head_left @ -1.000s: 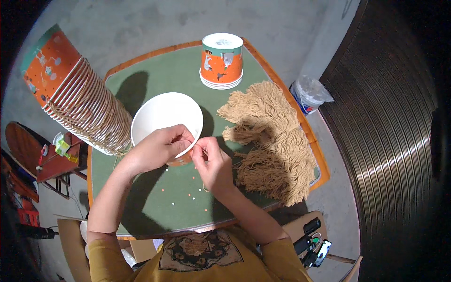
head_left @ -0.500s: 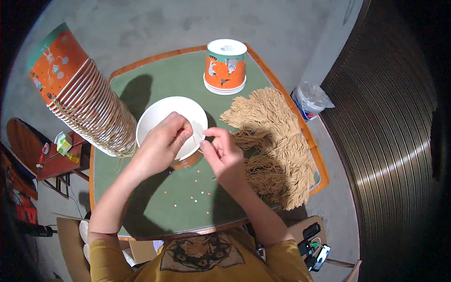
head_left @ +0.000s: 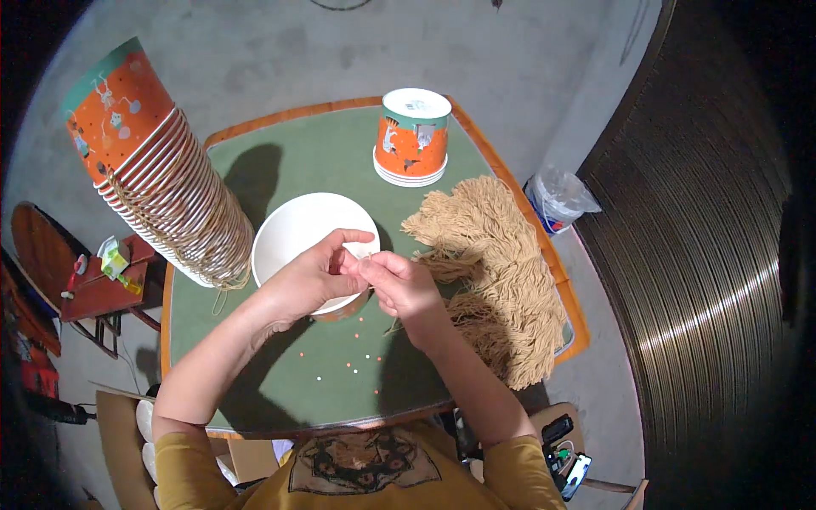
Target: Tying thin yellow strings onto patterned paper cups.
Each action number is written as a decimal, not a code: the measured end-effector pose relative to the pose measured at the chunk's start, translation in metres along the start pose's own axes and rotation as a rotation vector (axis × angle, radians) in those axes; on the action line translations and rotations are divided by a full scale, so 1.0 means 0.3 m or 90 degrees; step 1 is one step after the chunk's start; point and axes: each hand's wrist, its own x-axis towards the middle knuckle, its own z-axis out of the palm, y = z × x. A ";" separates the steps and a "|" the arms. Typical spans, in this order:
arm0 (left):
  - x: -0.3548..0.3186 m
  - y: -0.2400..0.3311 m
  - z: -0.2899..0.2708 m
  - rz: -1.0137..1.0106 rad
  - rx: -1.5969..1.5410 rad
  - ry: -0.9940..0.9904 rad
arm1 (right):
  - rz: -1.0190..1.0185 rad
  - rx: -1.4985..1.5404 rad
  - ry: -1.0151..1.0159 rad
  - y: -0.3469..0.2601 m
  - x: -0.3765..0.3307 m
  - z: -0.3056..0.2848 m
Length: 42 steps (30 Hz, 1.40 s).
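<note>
A paper bucket (head_left: 293,225) with a white inside stands on the green table, its mouth facing up. At its near right rim my left hand (head_left: 316,274) and my right hand (head_left: 401,293) meet, fingertips almost touching. The left thumb and fingers are closed in a pinch, with one finger stretched above them. My right hand pinches too, thumb against forefinger. Whatever lies between the fingertips is too small to make out. To the right of my right hand spreads a heap of tan cords (head_left: 501,263).
On the left leans a tall stack of orange and green paper buckets (head_left: 127,110), draped with cords (head_left: 200,225). A short upside-down stack of buckets (head_left: 412,149) stands at the back. Small white and orange dots (head_left: 355,371) lie near the front. A lidded pail (head_left: 557,200) is on the floor.
My hands have come together at the bucket's near right rim; the left has moved slightly right and down. One left finger has lifted away. The whole view has shifted a little.
</note>
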 end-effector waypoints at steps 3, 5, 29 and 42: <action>0.018 -0.025 0.004 0.008 0.024 0.030 | 0.015 -0.045 0.001 0.019 0.013 -0.026; 0.026 -0.022 0.005 -0.032 -0.013 0.042 | -0.087 -0.039 -0.001 0.043 0.014 -0.042; 0.033 -0.011 0.010 -0.012 -0.035 -0.019 | -0.253 -0.107 0.026 0.011 0.006 -0.119; 0.060 -0.022 -0.010 -0.075 -0.198 -0.070 | -0.277 -0.182 0.131 0.068 -0.052 -0.001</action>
